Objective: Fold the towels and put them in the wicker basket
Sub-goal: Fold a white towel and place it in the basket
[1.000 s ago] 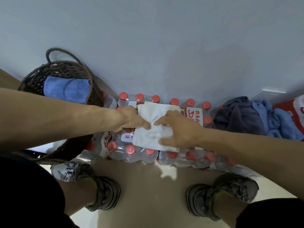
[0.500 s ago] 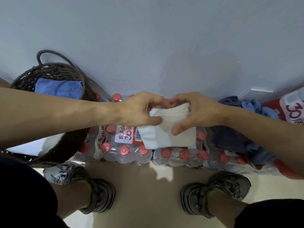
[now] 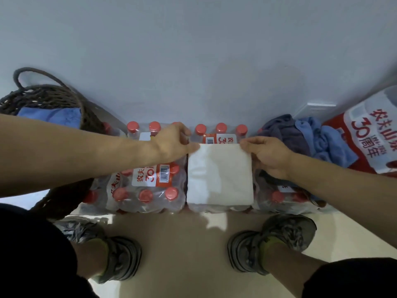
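White towel (image 3: 219,175) folded square, flat on shrink-wrapped water bottle packs (image 3: 146,186) | left hand (image 3: 171,145), right hand (image 3: 268,155) – fingers pinching far corners | wicker basket (image 3: 64,117) far left | risk – fold springing open on lift, uneven caps underneath.

One white towel (image 3: 219,175) lies folded flat across the packs of water bottles (image 3: 148,188). One wicker basket (image 3: 53,97) stands at the left with one blue towel (image 3: 51,115) inside it. Two more towels are heaped at the right, a dark purple one (image 3: 281,134) and a light blue one (image 3: 326,140). Two hands are out, the left hand (image 3: 171,143) and the right hand (image 3: 268,153), and two grey shoes (image 3: 277,239) stand on the floor.
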Demonstrator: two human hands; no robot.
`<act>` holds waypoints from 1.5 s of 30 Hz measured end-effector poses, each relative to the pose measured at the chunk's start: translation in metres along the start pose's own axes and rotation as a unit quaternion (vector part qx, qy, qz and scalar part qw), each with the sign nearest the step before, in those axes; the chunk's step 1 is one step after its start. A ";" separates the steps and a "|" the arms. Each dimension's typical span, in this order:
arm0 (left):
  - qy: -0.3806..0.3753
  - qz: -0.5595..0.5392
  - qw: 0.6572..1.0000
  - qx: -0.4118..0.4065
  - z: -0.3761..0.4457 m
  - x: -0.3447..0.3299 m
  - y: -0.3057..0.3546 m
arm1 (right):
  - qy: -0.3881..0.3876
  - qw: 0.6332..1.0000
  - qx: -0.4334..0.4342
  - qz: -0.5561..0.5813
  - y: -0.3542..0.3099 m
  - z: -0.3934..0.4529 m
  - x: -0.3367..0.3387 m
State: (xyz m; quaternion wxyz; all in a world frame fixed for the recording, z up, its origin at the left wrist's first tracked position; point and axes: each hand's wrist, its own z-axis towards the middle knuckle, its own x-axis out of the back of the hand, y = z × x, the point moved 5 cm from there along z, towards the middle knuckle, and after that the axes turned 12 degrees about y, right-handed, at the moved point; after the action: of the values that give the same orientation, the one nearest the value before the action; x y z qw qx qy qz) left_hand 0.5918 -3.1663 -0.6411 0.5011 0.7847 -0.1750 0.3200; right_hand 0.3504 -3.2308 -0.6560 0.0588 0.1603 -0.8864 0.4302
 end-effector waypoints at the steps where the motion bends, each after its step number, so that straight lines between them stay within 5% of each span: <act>1: 0.030 0.053 0.997 -0.056 0.002 0.000 0.004 | 0.061 0.995 0.051 -0.051 -0.002 0.004 0.007; 3: 0.065 0.078 0.978 -0.182 0.000 0.002 0.018 | 0.132 0.957 0.204 -0.162 -0.016 0.001 0.016; 6: 0.030 0.058 0.942 -0.329 -0.020 -0.003 0.036 | 0.007 0.902 0.362 -0.237 -0.027 -0.024 0.003; 12: -0.111 0.101 0.904 -0.400 -0.067 -0.036 0.026 | -0.178 0.836 0.397 -0.334 0.001 -0.053 -0.015; 20: -0.147 0.224 0.871 -0.412 -0.075 -0.047 0.005 | -0.151 0.747 0.487 -0.427 0.042 -0.061 -0.002; 26: -0.106 0.317 0.807 -0.487 -0.076 -0.052 0.008 | -0.084 0.736 0.540 -0.400 0.038 -0.055 0.000; 30: -0.087 0.298 0.812 -0.494 -0.070 -0.046 0.012 | -0.089 0.787 0.513 -0.330 0.026 -0.055 0.006; 33: -0.120 0.184 0.886 -0.409 -0.056 -0.035 0.022 | -0.112 0.837 0.457 -0.280 0.021 -0.050 0.010; 36: -0.130 0.137 0.928 -0.321 -0.036 -0.024 0.021 | -0.093 0.843 0.438 -0.298 0.027 -0.045 0.007; 45: -0.160 0.139 0.932 -0.293 -0.033 -0.028 0.020 | -0.095 0.918 0.321 -0.214 0.029 -0.029 0.012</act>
State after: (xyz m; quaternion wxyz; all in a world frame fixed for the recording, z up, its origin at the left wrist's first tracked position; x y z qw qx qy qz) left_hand 0.5491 -3.1469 -0.6372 0.6244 0.6119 -0.4462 0.1911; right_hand 0.3280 -3.1940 -0.6563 0.0102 0.3966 -0.6463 0.6518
